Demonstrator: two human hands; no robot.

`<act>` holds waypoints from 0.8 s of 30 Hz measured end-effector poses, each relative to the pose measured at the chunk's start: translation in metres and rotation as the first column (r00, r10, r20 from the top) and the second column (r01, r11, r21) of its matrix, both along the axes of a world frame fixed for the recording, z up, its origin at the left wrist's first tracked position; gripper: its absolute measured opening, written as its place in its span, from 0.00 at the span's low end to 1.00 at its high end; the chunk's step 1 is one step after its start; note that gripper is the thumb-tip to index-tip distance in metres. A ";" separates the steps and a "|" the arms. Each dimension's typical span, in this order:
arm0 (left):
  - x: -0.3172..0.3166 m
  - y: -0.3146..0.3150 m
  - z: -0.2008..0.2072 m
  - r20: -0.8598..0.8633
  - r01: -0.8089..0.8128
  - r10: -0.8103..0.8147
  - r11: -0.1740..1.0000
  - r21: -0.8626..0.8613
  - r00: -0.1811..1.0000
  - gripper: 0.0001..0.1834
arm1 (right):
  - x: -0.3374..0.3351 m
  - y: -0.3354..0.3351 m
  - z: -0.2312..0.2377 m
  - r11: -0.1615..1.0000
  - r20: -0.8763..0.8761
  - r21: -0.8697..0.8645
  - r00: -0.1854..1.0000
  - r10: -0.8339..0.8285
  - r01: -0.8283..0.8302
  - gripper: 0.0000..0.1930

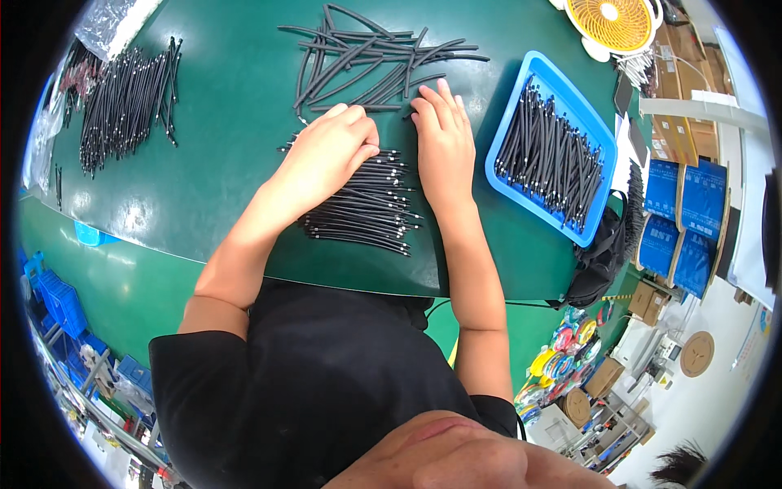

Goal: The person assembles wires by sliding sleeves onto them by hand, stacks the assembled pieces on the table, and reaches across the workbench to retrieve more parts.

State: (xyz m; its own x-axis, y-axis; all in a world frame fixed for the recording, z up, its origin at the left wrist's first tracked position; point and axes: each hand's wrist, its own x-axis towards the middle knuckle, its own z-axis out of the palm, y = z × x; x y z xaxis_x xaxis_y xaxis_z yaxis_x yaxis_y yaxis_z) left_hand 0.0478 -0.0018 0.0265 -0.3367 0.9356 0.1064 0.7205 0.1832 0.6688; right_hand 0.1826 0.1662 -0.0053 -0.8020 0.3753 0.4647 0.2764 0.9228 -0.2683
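Observation:
A row of short black cables (358,216) with pale tips lies side by side on the green table in front of me. My left hand (326,155) rests over the far end of this row with its fingers curled closed; whatever is inside them is hidden. To its right, my right hand (446,147) lies with fingers stretched out and slightly apart, the fingertips by the near edge of a loose pile of longer black tubes (358,61). I see nothing held in the right hand.
A blue tray (495,155) full of black cables stands to the right on the table (228,98). Another bundle of black cables (126,106) lies at the left, beside clear plastic bags (106,28). A yellow fan (609,16) sits far right, a black bag (599,265) at the table's right edge.

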 end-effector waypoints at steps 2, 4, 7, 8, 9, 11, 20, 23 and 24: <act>0.001 0.003 -0.002 -0.021 -0.021 0.022 0.998 0.065 1.000 0.06 | 0.000 0.001 -0.001 0.996 -0.018 -0.087 1.000 -0.002 0.000 0.11; 0.002 0.007 -0.006 -0.042 -0.040 0.046 0.991 0.129 0.998 0.06 | 0.003 0.007 0.003 0.986 -0.125 -0.149 0.991 0.052 -0.071 0.09; 0.000 0.011 -0.011 -0.048 -0.159 0.168 0.976 0.149 0.985 0.06 | 0.011 -0.001 0.016 0.966 -0.083 -0.245 0.995 0.059 -0.078 0.10; 0.000 0.012 -0.010 0.028 -0.179 0.177 0.975 0.131 0.984 0.05 | 0.008 -0.001 0.016 0.978 -0.154 -0.161 0.982 0.111 -0.136 0.10; 0.000 0.012 -0.009 0.103 -0.197 0.186 0.974 0.111 0.977 0.05 | 0.007 -0.003 0.016 0.978 -0.157 -0.162 0.982 0.108 -0.133 0.10; 0.000 0.012 -0.011 0.087 -0.191 0.182 0.975 0.115 0.979 0.05 | 0.007 -0.007 0.017 0.979 -0.135 -0.169 0.987 0.092 -0.114 0.10; 0.000 0.013 -0.006 0.023 -0.156 0.154 0.975 0.161 0.988 0.05 | 0.010 0.001 0.017 0.991 -0.118 -0.083 0.989 0.094 -0.104 0.09; -0.001 0.012 -0.005 0.013 -0.142 0.141 0.977 0.160 0.990 0.05 | 0.010 0.002 0.017 0.990 -0.116 -0.082 0.988 0.104 -0.114 0.08; -0.002 0.011 -0.005 0.004 -0.125 0.126 0.980 0.155 0.992 0.05 | 0.010 0.003 0.017 0.990 -0.116 -0.082 0.988 0.104 -0.114 0.08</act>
